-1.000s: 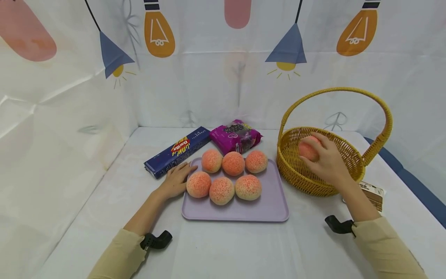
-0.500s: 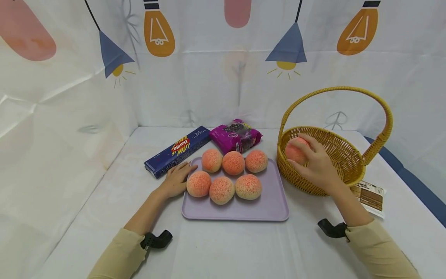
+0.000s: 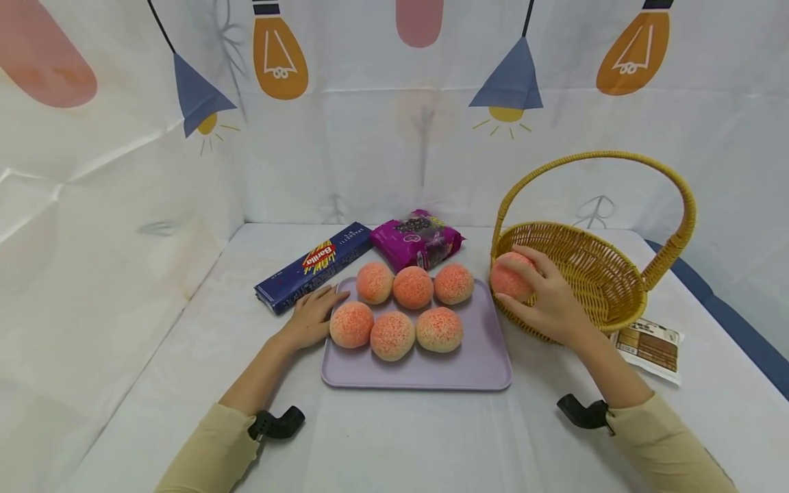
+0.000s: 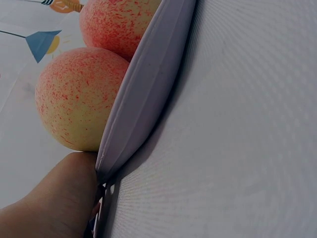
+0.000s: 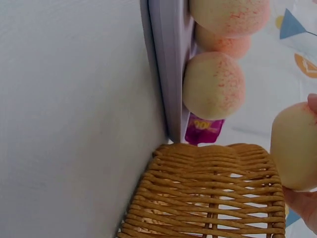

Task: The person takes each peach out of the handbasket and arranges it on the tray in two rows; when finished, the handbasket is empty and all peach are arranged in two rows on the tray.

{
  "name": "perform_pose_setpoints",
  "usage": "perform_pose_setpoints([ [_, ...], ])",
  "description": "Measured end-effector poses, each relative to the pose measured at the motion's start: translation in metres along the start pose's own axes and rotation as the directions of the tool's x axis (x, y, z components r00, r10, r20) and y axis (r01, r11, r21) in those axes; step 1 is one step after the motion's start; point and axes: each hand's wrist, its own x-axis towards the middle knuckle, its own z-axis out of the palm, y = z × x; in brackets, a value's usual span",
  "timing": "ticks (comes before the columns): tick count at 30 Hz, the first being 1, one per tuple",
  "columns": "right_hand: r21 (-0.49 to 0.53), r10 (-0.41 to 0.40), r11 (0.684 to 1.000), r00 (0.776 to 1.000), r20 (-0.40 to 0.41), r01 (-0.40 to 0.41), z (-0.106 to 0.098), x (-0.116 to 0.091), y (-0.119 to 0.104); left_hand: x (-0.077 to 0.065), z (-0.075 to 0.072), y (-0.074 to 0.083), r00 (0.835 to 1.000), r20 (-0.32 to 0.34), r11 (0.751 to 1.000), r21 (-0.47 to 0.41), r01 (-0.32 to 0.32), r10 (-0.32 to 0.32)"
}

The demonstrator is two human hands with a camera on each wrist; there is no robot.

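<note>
My right hand (image 3: pixel 551 301) grips a pinkish-red and cream peach (image 3: pixel 511 276) at the left rim of the yellow wicker basket (image 3: pixel 607 291). In the right wrist view, that held peach (image 5: pixel 295 148) shows beside the woven basket wall (image 5: pixel 208 193). Several similar peaches (image 3: pixel 392 336) lie in two rows on a pale purple tray (image 3: pixel 419 375). My left hand (image 3: pixel 311 320) rests at the tray's left edge with its fingers extended, close to the front-left peach (image 3: pixel 351 325). In the left wrist view, the thumb side (image 4: pixel 62 198) is right below a peach (image 4: pixel 81 99).
Behind the tray lie a blue Barilla spaghetti box (image 3: pixel 314 267) and a purple snack bag (image 3: pixel 417 239). A brown and white packet (image 3: pixel 650 348) is by the basket's front right. The tall basket handle (image 3: pixel 600 157) arches over the basket.
My right hand has carried the peach leftward from inside the basket to its left rim, uncovering more of the basket and the packet. The left hand stays in place.
</note>
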Motion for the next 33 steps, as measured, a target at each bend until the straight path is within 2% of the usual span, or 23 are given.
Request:
perform_pose_setpoints([
  [13,0.077,-0.068,0.995,0.995,0.076,0.063,0.008,-0.005,-0.005,0.000,0.000,0.000,1.000,-0.002,1.000,-0.002,-0.007,0.007],
  [22,0.076,-0.133,0.989,0.983,0.126,0.124,0.017,-0.010,-0.013,0.000,0.000,0.000,1.000,-0.005,1.000,-0.003,-0.005,0.005],
  [33,0.107,-0.158,0.985,0.966,0.207,0.138,0.025,-0.013,-0.020,0.001,0.000,0.000,1.000,0.001,1.000,-0.008,-0.005,0.005],
])
